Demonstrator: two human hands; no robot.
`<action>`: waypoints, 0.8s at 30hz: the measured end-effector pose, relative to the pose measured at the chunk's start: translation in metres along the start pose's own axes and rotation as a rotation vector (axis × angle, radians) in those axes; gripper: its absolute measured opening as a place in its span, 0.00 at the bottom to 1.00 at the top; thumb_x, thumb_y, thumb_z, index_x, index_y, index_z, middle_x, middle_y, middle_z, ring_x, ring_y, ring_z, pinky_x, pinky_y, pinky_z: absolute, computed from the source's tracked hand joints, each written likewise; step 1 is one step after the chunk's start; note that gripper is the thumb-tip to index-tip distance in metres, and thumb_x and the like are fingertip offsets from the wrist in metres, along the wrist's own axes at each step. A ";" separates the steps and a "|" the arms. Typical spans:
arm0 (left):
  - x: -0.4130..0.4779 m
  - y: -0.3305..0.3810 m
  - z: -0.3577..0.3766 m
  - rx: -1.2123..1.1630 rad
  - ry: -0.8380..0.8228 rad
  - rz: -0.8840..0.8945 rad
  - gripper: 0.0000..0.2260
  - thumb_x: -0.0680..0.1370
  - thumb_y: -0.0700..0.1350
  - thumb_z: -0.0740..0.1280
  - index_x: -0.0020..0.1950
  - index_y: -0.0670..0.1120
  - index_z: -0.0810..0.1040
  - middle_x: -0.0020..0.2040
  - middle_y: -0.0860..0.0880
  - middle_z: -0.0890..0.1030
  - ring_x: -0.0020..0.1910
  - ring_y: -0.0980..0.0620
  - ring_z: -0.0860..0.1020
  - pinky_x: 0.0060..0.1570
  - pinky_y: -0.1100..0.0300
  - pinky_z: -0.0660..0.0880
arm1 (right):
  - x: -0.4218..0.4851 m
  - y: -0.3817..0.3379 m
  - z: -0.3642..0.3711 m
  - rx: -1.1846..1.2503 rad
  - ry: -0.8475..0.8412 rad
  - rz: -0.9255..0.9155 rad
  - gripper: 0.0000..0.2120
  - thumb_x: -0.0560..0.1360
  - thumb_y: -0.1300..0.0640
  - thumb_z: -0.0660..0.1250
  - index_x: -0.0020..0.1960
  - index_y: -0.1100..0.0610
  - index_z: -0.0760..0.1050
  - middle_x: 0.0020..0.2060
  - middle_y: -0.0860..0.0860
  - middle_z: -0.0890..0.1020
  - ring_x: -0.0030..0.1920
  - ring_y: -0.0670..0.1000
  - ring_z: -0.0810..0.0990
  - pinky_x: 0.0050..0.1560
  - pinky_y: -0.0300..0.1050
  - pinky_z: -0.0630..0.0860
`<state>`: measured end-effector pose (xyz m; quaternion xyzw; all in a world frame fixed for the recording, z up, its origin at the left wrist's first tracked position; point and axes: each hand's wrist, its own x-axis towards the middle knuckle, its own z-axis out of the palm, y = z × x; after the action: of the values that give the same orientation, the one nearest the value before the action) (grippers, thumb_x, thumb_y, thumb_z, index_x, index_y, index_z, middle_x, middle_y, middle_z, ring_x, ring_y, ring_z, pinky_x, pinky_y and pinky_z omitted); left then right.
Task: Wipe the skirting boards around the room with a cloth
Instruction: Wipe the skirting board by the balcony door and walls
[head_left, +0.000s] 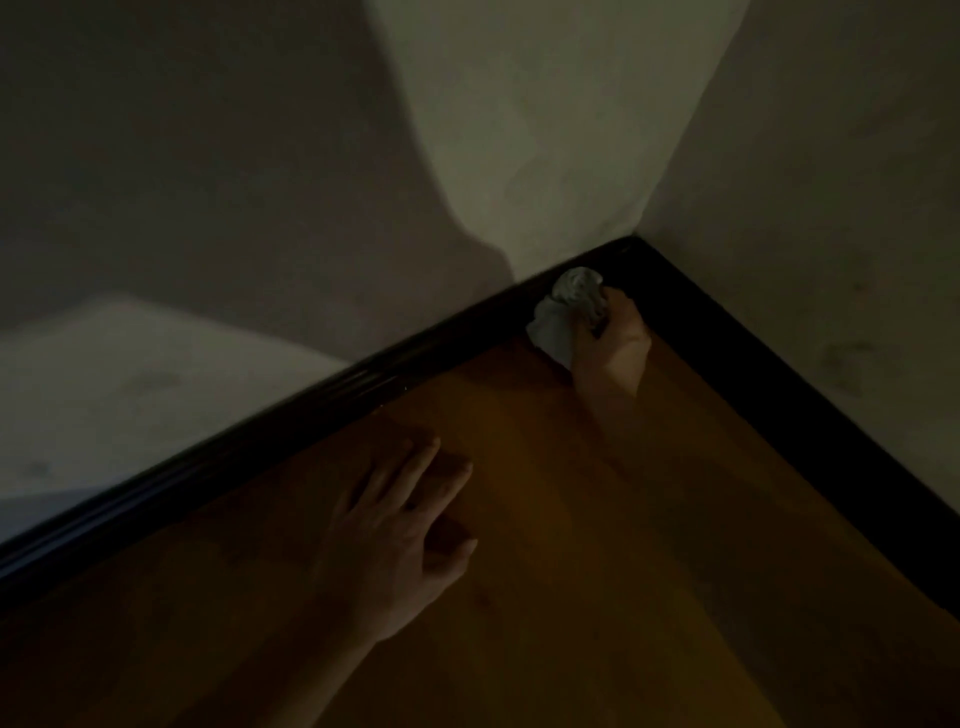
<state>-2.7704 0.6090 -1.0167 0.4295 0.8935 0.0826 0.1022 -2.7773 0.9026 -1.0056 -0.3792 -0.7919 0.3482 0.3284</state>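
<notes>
A dark, glossy skirting board (322, 395) runs along the left wall and meets a second dark board (779, 374) at the room's corner. My right hand (615, 338) grips a crumpled pale cloth (566, 306) and holds it against the left board just short of the corner. My left hand (405, 519) lies flat on the wooden floor, fingers straight and spread, a little in front of the left board.
Pale plaster walls (545, 130) rise above both boards, with broad shadows falling across the left wall. The orange-brown wooden floor (623, 571) fills the lower half of the view. The scene is dim.
</notes>
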 end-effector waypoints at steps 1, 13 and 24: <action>0.000 0.001 0.000 0.002 0.001 -0.003 0.34 0.74 0.77 0.46 0.79 0.70 0.47 0.82 0.59 0.42 0.80 0.50 0.52 0.74 0.44 0.60 | -0.004 0.002 0.001 0.023 -0.031 -0.039 0.12 0.79 0.60 0.67 0.60 0.64 0.76 0.54 0.59 0.80 0.55 0.57 0.78 0.52 0.37 0.69; 0.003 -0.001 -0.007 0.034 0.005 0.031 0.33 0.75 0.75 0.52 0.78 0.67 0.58 0.82 0.55 0.55 0.78 0.48 0.62 0.68 0.43 0.69 | -0.009 0.004 0.001 0.027 -0.095 -0.155 0.08 0.77 0.59 0.68 0.55 0.61 0.78 0.48 0.56 0.81 0.48 0.51 0.78 0.47 0.43 0.73; 0.015 -0.007 -0.003 -0.001 0.002 0.037 0.35 0.74 0.76 0.52 0.79 0.67 0.54 0.83 0.55 0.50 0.80 0.50 0.53 0.73 0.41 0.60 | 0.013 0.013 -0.003 0.006 0.038 -0.038 0.11 0.77 0.60 0.68 0.58 0.63 0.79 0.50 0.56 0.80 0.48 0.47 0.75 0.47 0.32 0.66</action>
<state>-2.7859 0.6161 -1.0168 0.4456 0.8855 0.0855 0.1000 -2.7768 0.9199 -1.0108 -0.3699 -0.7915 0.3369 0.3511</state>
